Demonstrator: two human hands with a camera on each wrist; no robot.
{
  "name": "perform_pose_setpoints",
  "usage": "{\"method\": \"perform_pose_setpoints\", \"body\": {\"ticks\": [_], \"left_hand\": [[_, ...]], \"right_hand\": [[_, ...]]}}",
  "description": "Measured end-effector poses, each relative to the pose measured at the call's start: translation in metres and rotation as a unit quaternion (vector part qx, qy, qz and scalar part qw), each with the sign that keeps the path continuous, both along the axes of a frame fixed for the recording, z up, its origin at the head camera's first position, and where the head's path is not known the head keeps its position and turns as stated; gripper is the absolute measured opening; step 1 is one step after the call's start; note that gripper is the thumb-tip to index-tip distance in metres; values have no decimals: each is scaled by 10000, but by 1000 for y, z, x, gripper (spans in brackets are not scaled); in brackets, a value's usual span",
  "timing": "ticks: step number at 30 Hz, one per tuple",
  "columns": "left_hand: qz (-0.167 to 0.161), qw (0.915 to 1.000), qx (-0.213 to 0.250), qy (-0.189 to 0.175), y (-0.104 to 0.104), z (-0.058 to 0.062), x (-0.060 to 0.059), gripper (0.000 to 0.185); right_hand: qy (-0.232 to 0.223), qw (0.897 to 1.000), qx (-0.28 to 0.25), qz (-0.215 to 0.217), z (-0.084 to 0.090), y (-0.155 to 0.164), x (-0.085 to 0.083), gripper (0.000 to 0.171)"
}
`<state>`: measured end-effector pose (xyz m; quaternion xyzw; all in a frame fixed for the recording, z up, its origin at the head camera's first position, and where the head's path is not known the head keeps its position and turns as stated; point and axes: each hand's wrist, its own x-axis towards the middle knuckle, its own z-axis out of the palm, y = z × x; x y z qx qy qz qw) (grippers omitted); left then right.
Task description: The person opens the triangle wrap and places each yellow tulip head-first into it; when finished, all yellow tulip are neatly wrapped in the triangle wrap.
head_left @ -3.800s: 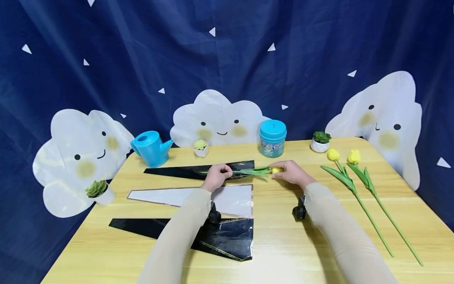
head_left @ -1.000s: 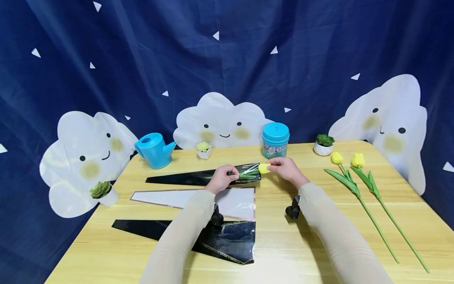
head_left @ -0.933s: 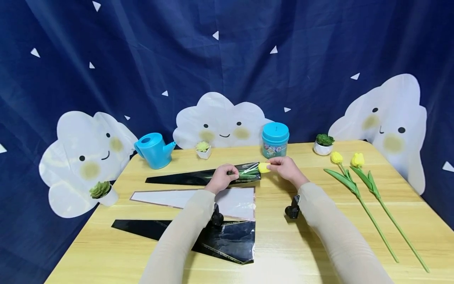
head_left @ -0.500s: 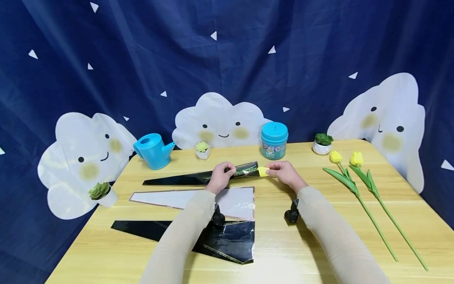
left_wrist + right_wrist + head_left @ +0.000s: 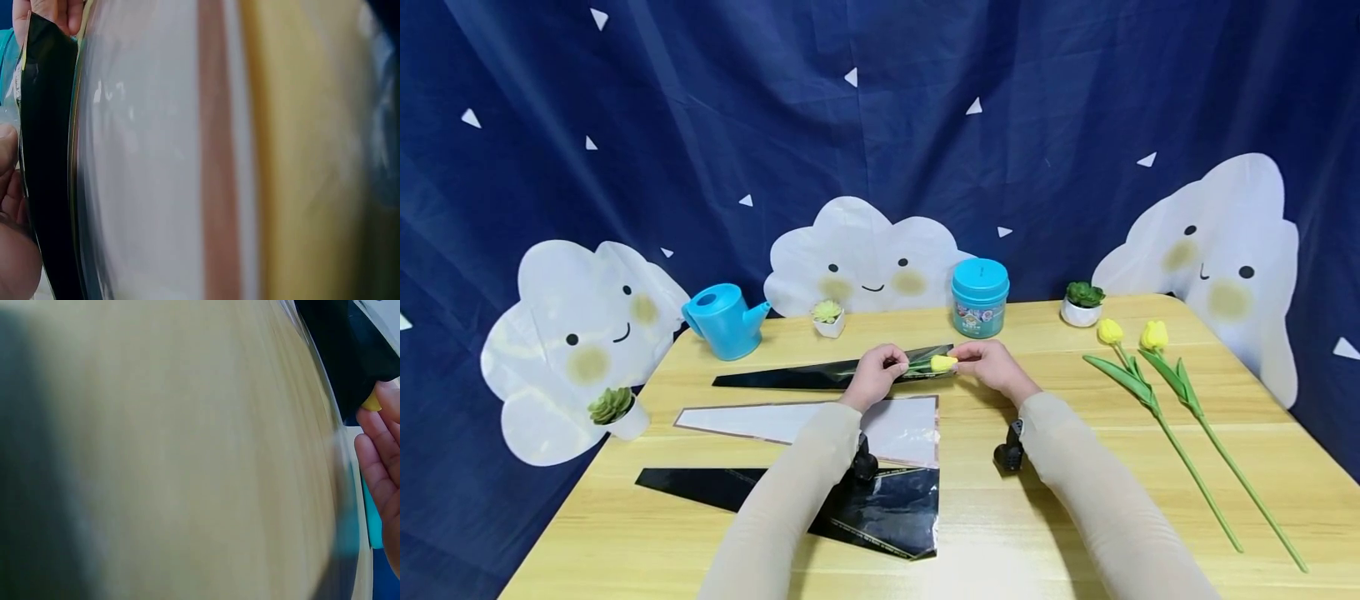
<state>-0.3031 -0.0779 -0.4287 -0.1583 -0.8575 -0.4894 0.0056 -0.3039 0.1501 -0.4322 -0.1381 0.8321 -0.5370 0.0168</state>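
A yellow tulip [image 5: 942, 363] lies mostly inside the far black flower sleeve [image 5: 775, 377], its bloom now at the sleeve's wide right-hand mouth. My right hand [image 5: 988, 367] pinches the tip of that bloom between thumb and fingers. In the right wrist view, a bit of yellow petal [image 5: 372, 402] shows between the fingertips and the dark sleeve [image 5: 344, 356]. My left hand [image 5: 874, 375] pinches the sleeve's clear front partway along, thumb against the fingers. Seen from the left wrist, the sleeve [image 5: 50, 112] runs upright beside the left hand. The lower stem is hidden in the black part.
Nearer lie a white sleeve [image 5: 898, 425] and another black sleeve [image 5: 895, 508], partly under the left forearm. Two more yellow tulips [image 5: 1150, 392] lie at right. Along the back stand a blue watering can [image 5: 726, 323], a blue lidded tub [image 5: 981, 298] and small potted succulents [image 5: 1081, 304].
The tulip has slid left into the sleeve, its bloom going from well right of the mouth to inside its edge. My right hand has followed it left; the left hand stays on the sleeve.
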Motion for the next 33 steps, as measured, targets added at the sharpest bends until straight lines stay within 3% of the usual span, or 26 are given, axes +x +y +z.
{"method": "perform_pose_setpoints", "body": {"ticks": [8,21,33], "left_hand": [[-2,9998,-179,50,-1,0,0,7],[142,9988,-465,100,-4,-1,1,7],[21,9984,-561,106,-2,3,1,6]], "right_hand": [[45,9998,-29,166,-1,-11,0,21],[-117,9999,-65,46,-9,-20,-3,21],[-80,9996,-16,259,-9,-20,-5,19]]}}
